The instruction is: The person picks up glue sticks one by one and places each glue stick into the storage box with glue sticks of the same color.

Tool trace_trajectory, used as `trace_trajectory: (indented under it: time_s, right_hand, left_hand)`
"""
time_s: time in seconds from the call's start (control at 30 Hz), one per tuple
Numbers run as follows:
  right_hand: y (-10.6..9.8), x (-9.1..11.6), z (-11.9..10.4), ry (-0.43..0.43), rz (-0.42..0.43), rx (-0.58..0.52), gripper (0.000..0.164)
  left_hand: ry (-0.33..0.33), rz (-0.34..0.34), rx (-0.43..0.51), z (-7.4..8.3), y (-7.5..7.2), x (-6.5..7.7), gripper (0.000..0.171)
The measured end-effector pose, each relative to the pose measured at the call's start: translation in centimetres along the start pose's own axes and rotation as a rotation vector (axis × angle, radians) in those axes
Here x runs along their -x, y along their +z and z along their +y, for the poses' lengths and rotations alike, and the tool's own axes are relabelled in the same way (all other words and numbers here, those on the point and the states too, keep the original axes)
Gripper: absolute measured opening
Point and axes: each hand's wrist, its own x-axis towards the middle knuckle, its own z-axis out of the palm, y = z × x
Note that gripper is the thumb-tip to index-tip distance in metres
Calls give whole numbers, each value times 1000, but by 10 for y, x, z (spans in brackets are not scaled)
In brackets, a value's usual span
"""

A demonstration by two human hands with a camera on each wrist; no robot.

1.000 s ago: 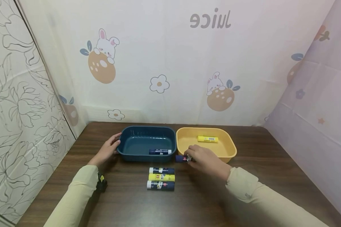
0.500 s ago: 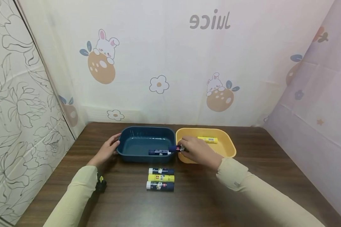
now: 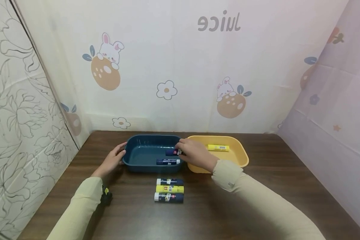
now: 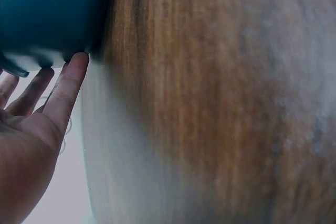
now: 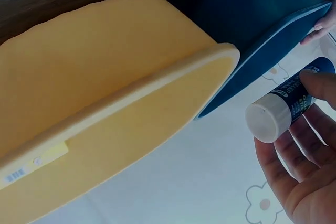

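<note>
My right hand [image 3: 195,153] pinches a dark blue glue stick [image 3: 172,152] over the right part of the blue bin [image 3: 153,168]. In the right wrist view that stick's white cap [image 5: 268,119] points toward the camera, with the thumb on its barrel. Below it, another dark blue glue stick [image 3: 167,162] lies inside the blue bin. My left hand [image 3: 110,161] touches that bin's left end; the left wrist view has its fingers [image 4: 68,87] extended against the outer wall. A yellow glue stick [image 3: 218,147] lies in the yellow bin [image 3: 243,161].
In front of the bins, two dark blue glue sticks, one at the back [image 3: 171,182] and one at the front [image 3: 169,197], flank a yellow glue stick [image 3: 170,189] on the brown table [image 3: 216,213]. A printed curtain [image 3: 186,66] hangs behind.
My right hand has carried the dark blue glue stick up and leftward, from in front of the yellow bin to over the blue bin. The left hand stays at the blue bin's end.
</note>
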Motion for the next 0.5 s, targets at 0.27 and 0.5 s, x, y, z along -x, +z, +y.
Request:
trace_trajectory:
  time_s: [0.27,0.5]
  right_hand:
    - [15,-20,1,21,-20,-21,27]
    - [30,-36,3,41,-26,-1,26]
  left_hand:
    - [-1,-2,18,-2,-1,0,46]
    - [-10,-15,45,-5,-1,-3,46]
